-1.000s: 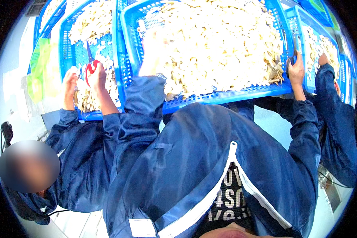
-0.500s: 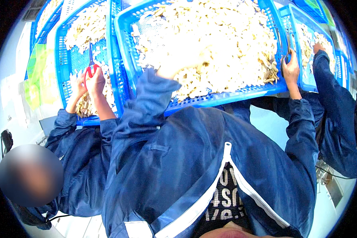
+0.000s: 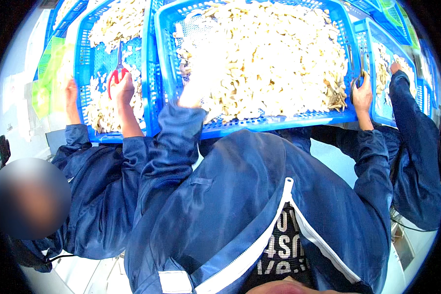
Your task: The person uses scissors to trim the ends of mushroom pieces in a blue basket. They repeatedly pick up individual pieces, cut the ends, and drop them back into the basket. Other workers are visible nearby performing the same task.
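Gripping scissors [image 3: 361,67], the right hand [image 3: 363,95] flanks a blue tray [image 3: 279,124]; glare hides the grip of the left hand [image 3: 197,79] near pale pieces [image 3: 279,63], probably light, soft, best pinched mid-length.

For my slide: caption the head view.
Left hand over pale pieces in a blue basket; right hand holding dark-handled scissors.

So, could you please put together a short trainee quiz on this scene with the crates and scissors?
1. True or false: the person's own right hand is empty.
2. The left-hand co-worker's right hand holds: (a) a knife; (b) red-handled scissors; (c) tongs.
3. Fill in the colour: the pale cut pieces before the person lie in a ____ perforated crate.

Key: 1. False; it holds dark-handled scissors. 2. b. 3. Blue.
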`<action>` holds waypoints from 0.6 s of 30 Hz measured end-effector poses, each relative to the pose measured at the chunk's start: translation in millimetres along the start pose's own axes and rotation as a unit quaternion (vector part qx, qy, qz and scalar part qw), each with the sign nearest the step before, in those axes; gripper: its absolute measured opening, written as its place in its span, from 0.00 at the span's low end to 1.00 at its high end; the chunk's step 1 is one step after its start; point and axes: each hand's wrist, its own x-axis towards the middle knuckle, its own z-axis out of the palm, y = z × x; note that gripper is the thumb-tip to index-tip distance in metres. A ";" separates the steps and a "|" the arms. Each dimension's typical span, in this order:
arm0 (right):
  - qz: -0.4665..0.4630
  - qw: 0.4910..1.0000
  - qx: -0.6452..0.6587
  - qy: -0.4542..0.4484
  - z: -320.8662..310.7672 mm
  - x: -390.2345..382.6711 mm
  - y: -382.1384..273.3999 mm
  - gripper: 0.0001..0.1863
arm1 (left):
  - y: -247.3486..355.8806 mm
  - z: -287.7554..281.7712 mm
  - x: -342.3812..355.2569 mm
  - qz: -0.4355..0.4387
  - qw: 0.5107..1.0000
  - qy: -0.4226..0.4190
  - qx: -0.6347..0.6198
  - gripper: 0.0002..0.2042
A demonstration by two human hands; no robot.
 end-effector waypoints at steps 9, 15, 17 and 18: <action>-0.010 1.000 0.012 0.011 7.0 4.3 -5.7 0.26 | -82.1 -12.1 90.8 -0.234 0.963 -0.053 0.123 0.15; -0.009 0.999 0.012 0.029 0.3 -1.2 -1.4 0.27 | -31.0 -29.0 88.0 -0.103 0.991 -0.043 -0.076 0.17; -0.002 0.999 0.019 0.028 3.9 0.0 -5.1 0.27 | -56.3 -26.5 101.0 -0.117 0.992 0.040 -0.008 0.20; 0.000 0.999 0.019 0.027 5.0 1.4 -6.7 0.27 | -55.9 -21.2 108.8 -0.134 0.990 0.026 0.015 0.21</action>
